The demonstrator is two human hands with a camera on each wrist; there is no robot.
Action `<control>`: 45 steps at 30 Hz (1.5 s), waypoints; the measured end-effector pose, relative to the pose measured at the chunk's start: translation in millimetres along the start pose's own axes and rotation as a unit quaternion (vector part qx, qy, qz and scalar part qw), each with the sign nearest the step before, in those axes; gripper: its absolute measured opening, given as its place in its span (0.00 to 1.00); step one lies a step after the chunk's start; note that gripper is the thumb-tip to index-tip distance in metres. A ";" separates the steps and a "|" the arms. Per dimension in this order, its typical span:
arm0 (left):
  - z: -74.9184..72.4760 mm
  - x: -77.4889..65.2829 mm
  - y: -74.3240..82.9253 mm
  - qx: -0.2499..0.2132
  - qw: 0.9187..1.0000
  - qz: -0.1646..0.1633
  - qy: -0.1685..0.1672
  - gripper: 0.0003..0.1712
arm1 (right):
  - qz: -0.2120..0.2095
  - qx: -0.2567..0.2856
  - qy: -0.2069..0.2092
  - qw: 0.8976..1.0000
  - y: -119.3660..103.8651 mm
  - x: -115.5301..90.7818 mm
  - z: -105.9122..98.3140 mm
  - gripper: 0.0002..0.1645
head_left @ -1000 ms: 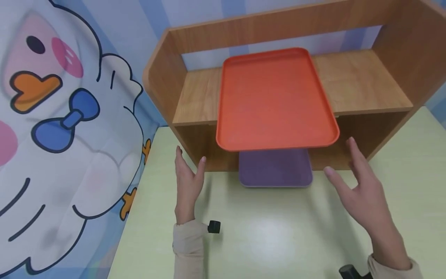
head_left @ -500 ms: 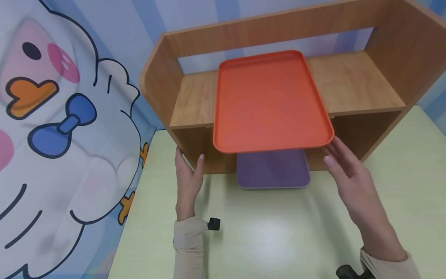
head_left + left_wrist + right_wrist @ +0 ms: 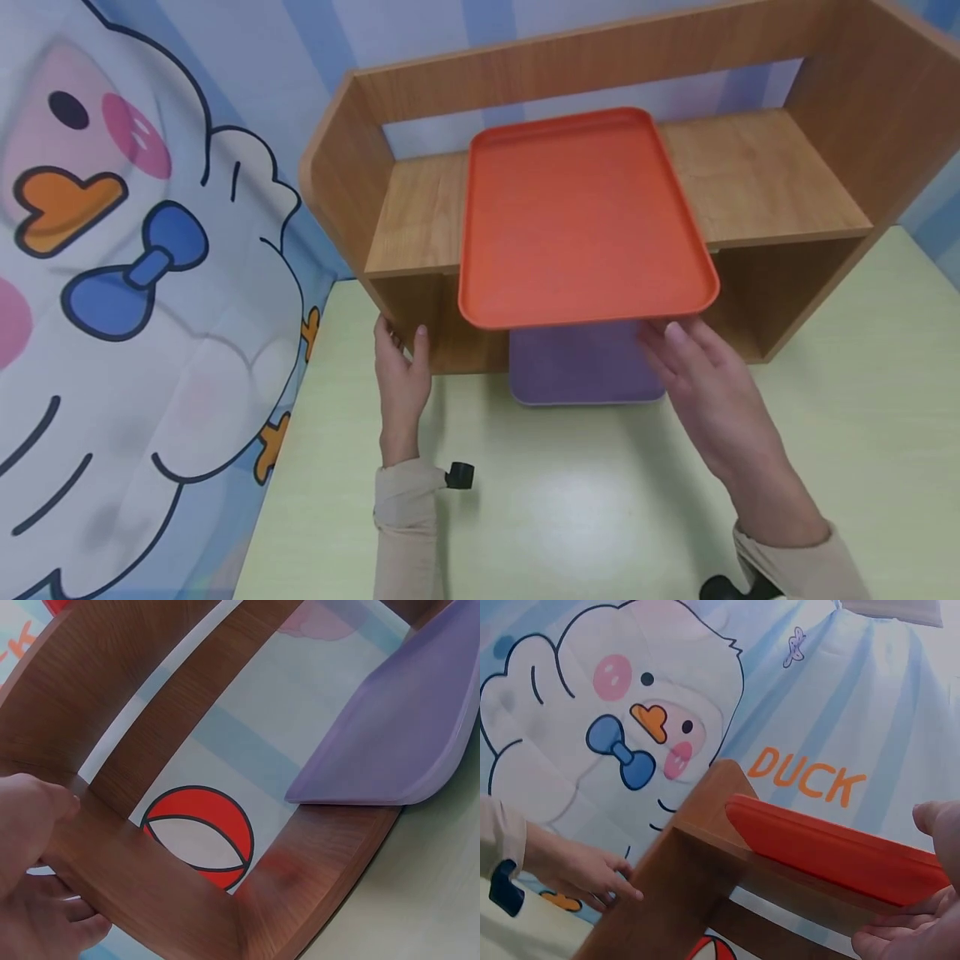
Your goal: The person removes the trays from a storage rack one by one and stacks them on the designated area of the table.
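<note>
An orange-red tray (image 3: pixel 585 225) lies on the upper level of a wooden shelf (image 3: pixel 780 183), its front overhanging. Below it, a purple tray (image 3: pixel 585 367) juts out from the lower level, also seen in the left wrist view (image 3: pixel 397 727). My left hand (image 3: pixel 403 383) grips the shelf's left side panel (image 3: pixel 142 885), thumb inside and fingers outside. My right hand (image 3: pixel 720 408) is at the orange-red tray's front right corner. In the right wrist view its fingers (image 3: pixel 900 930) reach beneath the tray with the thumb raised apart; the fingertips are partly hidden in the head view.
The shelf stands on a pale green table (image 3: pixel 555 500). A curtain printed with a white duck (image 3: pixel 187 350) hangs at the left, with striped cloth behind the shelf. Dark camera mounts (image 3: pixel 460 476) stick out from both wrists.
My right hand has moved left and in under the front right corner of the orange-red tray. My left hand has closed round the shelf's side panel. Both trays stay put on the shelf.
</note>
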State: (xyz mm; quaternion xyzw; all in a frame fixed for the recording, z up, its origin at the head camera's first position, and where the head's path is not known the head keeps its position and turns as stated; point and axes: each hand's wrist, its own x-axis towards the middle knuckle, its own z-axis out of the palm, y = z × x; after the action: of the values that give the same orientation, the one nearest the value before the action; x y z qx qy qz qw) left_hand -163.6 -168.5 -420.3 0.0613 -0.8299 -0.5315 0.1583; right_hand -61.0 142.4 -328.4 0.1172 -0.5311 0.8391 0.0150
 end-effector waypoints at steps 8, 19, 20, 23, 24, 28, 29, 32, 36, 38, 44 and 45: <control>-0.3 2.8 -1.0 0.004 1.000 0.006 -0.003 0.36 | 0.002 0.080 0.012 0.997 7.7 8.7 9.9 0.26; -5.6 10.6 -4.7 -0.002 0.999 -0.002 0.032 0.28 | -0.004 0.117 0.031 0.993 10.0 17.9 20.2 0.23; -6.5 10.7 -5.4 -0.002 0.999 -0.001 0.035 0.27 | -0.005 0.122 0.033 0.992 10.4 18.0 20.9 0.22; -8.4 10.5 -7.7 0.005 0.999 0.007 0.042 0.25 | -0.010 0.129 0.035 0.991 11.8 18.2 22.2 0.23; -8.8 10.7 -8.1 0.009 0.999 0.010 0.045 0.25 | -0.012 0.132 0.037 0.990 12.4 18.5 22.6 0.23; -10.1 12.2 -8.3 0.017 0.998 0.016 0.062 0.23 | -0.018 0.151 0.051 0.987 14.5 20.3 24.1 0.25; -10.4 12.4 -7.5 0.018 0.998 0.018 0.066 0.22 | -0.021 0.158 0.055 0.986 14.9 20.9 24.6 0.25; -11.4 13.5 -6.7 0.019 0.997 0.031 0.073 0.21 | -0.028 0.178 0.065 0.981 16.1 22.6 25.8 0.25; -12.6 14.5 -6.3 0.023 0.996 0.043 0.080 0.19 | -0.034 0.196 0.070 0.977 17.1 23.4 26.3 0.23; -13.0 14.9 -6.5 0.024 0.995 0.045 0.083 0.19 | -0.035 0.199 0.070 0.977 17.3 23.2 26.2 0.22; -12.8 14.9 -9.6 0.026 0.993 0.049 0.105 0.21 | -0.031 0.203 0.074 0.976 18.3 23.3 26.9 0.22; -12.5 14.8 -10.4 0.026 0.992 0.051 0.111 0.21 | -0.030 0.203 0.075 0.976 18.6 23.4 27.1 0.22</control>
State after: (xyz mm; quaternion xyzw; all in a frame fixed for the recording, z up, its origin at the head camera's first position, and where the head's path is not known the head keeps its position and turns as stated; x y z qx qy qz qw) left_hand -174.1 -187.7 -421.9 0.0815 -0.8225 -0.4913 0.2747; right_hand -81.7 107.7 -328.8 0.0703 -0.3433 0.9349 0.0564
